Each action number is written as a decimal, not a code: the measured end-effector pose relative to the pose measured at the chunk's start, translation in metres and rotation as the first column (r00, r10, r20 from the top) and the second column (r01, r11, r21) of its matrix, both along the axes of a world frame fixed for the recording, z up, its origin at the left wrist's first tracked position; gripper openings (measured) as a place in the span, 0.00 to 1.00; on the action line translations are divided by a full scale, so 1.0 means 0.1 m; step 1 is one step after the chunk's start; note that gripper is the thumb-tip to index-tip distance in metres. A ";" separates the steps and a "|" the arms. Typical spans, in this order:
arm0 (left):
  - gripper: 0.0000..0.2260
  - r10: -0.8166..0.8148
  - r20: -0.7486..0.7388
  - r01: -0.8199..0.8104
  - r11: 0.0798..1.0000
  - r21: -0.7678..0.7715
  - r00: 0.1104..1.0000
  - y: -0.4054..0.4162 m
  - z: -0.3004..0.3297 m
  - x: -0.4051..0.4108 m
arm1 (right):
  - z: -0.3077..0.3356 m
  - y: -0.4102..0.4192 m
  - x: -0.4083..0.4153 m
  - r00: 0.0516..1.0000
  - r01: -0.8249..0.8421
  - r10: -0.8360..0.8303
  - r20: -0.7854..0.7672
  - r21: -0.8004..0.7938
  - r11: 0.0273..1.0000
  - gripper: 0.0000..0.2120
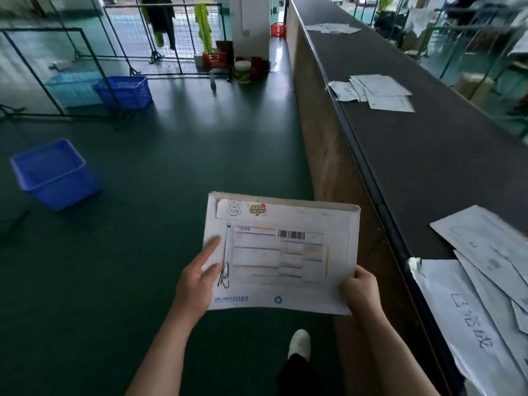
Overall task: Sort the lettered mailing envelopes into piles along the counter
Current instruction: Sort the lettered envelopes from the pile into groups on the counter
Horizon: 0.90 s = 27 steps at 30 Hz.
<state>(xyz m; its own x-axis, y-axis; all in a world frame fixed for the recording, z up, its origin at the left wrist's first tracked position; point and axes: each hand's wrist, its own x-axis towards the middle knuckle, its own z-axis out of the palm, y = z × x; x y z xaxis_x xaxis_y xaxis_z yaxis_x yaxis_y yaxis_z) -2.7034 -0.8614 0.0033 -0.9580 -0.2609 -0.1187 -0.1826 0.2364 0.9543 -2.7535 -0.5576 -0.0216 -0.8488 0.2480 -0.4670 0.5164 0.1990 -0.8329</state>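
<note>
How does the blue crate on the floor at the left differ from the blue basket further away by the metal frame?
The blue crate has solid walls and sits tilted, alone on the green floor. The blue basket has perforated walls, sits level and stands beside the metal frame. Both are blue plastic, open-topped.

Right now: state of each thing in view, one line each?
EMS envelope: held flat over the floor, label up, handwritten "A" at its left.
left hand: grips envelope's left edge, thumb on top.
right hand: grips envelope's lower right corner.
near pile: loose, overlapping on counter.
middle pile: fanned.
far pile: flat.
blue basket: upright on floor.
</note>
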 end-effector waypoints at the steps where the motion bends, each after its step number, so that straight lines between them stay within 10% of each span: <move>1: 0.24 -0.030 0.000 0.030 0.999 -0.020 1.000 0.04 0.02 -0.19 | -0.03 0.02 -0.16 0.999 0.030 -0.029 0.019 -0.014 0.999 0.10; 14: 0.35 0.091 0.049 -0.092 0.996 0.013 0.995 -0.06 0.23 -3.78 | 0.18 -0.24 -3.95 0.990 0.125 -0.122 0.074 -0.038 0.991 0.11; 27: 0.14 0.160 0.100 -0.176 0.967 0.184 0.982 -1.19 -0.04 -7.70 | 0.39 -1.32 -7.98 0.998 0.011 -0.001 -0.065 0.162 0.987 0.09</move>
<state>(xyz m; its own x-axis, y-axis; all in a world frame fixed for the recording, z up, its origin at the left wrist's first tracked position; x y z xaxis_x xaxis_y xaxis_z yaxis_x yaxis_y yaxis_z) -3.4729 -0.9808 -0.0003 -0.8869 -0.3822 -0.2596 -0.2849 0.0102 0.9585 -3.5512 -0.6901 0.0178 -0.8738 0.3215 -0.3648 0.4647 0.3312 -0.8212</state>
